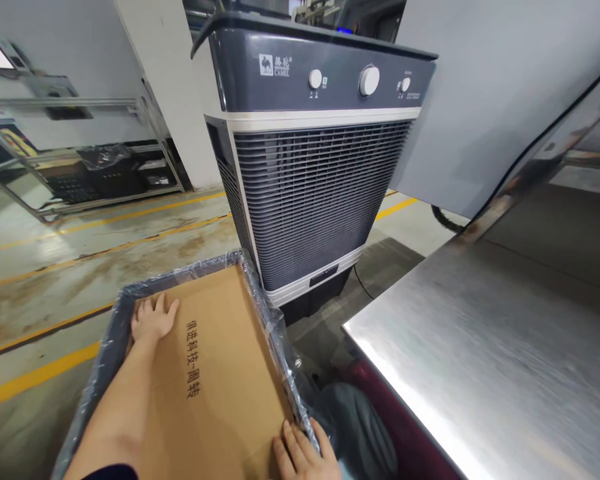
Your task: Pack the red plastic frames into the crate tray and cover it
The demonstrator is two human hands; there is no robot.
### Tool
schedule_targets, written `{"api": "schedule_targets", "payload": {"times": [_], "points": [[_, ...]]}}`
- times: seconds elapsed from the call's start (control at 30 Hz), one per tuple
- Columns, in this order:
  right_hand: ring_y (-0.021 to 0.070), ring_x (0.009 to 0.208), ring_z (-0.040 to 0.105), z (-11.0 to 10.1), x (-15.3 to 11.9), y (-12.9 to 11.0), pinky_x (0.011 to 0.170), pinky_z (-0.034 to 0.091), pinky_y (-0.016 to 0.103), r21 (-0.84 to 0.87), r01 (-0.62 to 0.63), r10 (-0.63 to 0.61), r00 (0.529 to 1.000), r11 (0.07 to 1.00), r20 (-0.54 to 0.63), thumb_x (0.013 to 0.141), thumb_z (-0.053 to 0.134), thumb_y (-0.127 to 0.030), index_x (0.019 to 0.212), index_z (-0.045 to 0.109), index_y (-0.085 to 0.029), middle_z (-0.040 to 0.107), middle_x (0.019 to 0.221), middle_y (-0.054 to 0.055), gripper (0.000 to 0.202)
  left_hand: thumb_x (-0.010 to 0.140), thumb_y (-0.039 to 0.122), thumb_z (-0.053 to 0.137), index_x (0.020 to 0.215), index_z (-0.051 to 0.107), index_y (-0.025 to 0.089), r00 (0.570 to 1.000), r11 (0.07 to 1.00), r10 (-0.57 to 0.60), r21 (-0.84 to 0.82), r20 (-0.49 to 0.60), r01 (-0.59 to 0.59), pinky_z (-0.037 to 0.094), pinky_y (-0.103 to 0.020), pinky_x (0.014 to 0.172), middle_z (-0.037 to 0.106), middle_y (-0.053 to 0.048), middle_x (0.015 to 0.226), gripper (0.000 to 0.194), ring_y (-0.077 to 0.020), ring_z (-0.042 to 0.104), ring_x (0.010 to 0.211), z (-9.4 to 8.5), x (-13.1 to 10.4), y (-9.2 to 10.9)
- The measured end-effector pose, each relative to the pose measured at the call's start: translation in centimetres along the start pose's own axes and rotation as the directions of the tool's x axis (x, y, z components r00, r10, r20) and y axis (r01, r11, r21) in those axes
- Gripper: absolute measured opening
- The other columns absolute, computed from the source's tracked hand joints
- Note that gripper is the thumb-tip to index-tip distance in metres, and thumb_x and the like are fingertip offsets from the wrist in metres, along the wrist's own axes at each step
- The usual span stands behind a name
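Observation:
My left hand (153, 320) lies palm down with spread fingers on a brown cardboard sheet (215, 373), near its far left corner. Dark printed characters run along the sheet. It sits inside a grey crate (177, 275) whose rim is wrapped in clear plastic film (275, 327). At the crate's near right side, my right hand (305, 457) rests with its fingers on the sheet's edge and against the filmed rim. Its lower part is cut off by the frame. What lies under the cardboard is hidden.
A dark air cooler (320, 180) with white knobs stands just beyond the crate. To the right is a steel table (505, 360) with a sharp corner near my knee (355, 427). A metal rack (100, 193) holding black bins stands at the far left. Yellow lines mark the floor.

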State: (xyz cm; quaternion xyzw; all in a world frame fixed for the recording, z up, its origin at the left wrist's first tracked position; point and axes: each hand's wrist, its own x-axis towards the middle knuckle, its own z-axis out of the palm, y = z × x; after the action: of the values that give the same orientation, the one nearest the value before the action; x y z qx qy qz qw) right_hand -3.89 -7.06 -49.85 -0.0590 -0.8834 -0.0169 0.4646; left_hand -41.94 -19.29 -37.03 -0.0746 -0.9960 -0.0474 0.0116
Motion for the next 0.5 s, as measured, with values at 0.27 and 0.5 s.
{"api": "schedule_targets", "payload": {"times": [0.27, 0.5], "points": [[0.0219, 0.086, 0.064, -1.6, 1.6, -0.1, 0.104, 0.033, 0.04, 0.031, 0.0, -0.006, 0.98, 1.0, 0.199, 0.091, 0.039, -0.062, 0.093, 0.07, -0.022, 0.076, 0.09, 0.006, 0.051, 0.096, 0.041, 0.028, 0.146, 0.034, 0.005, 0.988, 0.982, 0.143, 0.115, 0.061, -0.15, 0.022, -0.058, 0.113, 0.03, -0.025, 0.154, 0.062, -0.0365, 0.023, 0.144, -0.5, -6.3, 1.9], [0.0163, 0.062, 0.051, -4.3, 3.3, -0.4, 0.103, 0.033, 0.041, 0.188, -0.162, 0.143, 0.984, 0.969, 0.107, 0.094, 0.038, -0.037, 0.065, 0.053, -0.023, 0.055, 0.059, -0.002, 0.036, 0.083, 0.045, 0.052, 0.142, 0.045, 0.031, 0.738, 0.743, 0.648, 0.055, 0.186, -0.667, 0.028, -0.05, 0.115, 0.04, -0.006, 0.152, 0.061, -0.0299, 0.03, 0.143, 2.3, -20.1, 2.5]]}}
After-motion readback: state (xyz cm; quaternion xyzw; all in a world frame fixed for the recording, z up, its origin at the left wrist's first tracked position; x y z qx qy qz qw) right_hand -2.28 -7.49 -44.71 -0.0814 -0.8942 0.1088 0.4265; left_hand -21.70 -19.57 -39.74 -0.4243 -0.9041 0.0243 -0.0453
